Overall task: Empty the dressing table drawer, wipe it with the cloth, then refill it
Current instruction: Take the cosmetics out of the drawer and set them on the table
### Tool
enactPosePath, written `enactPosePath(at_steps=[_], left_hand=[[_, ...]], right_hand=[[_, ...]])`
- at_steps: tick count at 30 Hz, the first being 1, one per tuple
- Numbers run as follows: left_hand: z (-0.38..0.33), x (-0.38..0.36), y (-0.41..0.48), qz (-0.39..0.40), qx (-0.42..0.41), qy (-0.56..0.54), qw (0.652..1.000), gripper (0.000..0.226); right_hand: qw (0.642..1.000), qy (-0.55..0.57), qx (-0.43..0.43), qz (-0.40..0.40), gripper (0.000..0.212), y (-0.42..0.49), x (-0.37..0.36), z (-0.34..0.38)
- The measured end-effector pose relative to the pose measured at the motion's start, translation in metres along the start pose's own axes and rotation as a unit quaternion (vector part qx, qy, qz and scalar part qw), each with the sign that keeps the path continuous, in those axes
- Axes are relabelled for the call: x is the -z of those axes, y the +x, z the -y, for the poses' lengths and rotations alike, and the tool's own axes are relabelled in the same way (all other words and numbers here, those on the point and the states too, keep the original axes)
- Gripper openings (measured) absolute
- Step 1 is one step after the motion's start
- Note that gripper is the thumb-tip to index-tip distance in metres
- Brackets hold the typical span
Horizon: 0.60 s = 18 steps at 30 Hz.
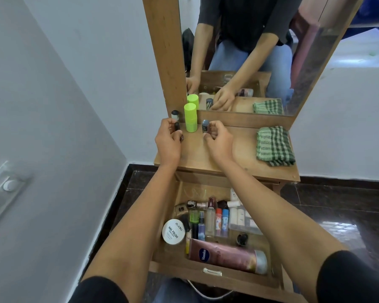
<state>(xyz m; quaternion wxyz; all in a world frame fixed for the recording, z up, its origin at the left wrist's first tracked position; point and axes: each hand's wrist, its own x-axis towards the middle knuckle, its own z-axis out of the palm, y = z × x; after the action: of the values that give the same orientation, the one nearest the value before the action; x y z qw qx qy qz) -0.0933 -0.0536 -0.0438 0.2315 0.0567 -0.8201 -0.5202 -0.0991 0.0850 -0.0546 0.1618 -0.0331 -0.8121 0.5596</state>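
I see the table [239, 158] top with the mirror [260, 62] behind, and the drawer [179, 259] pulled open below, crowded with bottles and a pink tube [225, 255]. The folded cloth [274, 146] lies at the top's right end. My left hand [167, 142] grips a dark bottle [177, 127]; my right hand [219, 139] pinches a grey-capped bottle [205, 126] beside the green can [190, 117].

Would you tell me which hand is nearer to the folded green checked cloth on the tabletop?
The right hand. It sits mid-table around a small grey-capped bottle, with bare wood between it and the cloth. The left hand is farther off, at the table's left edge.
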Motion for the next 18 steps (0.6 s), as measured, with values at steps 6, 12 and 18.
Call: enactPosePath(at_steps=[6, 12, 18], left_hand=[[0.016, -0.007, -0.001, 0.01, 0.026, 0.056, 0.998, 0.028], [0.014, -0.014, 0.009, -0.01, 0.058, 0.056, 0.997, 0.029], [0.013, -0.021, 0.015, -0.028, 0.069, 0.057, 0.996, 0.026]], right_hand=[[1.0, -0.014, -0.006, -0.027, 0.024, 0.016, -0.012, -0.009], [0.999, 0.004, -0.03, -0.045, 0.02, 0.021, -0.017, -0.01], [0.996, -0.043, -0.052, -0.06, 0.016, 0.025, -0.022, -0.01]])
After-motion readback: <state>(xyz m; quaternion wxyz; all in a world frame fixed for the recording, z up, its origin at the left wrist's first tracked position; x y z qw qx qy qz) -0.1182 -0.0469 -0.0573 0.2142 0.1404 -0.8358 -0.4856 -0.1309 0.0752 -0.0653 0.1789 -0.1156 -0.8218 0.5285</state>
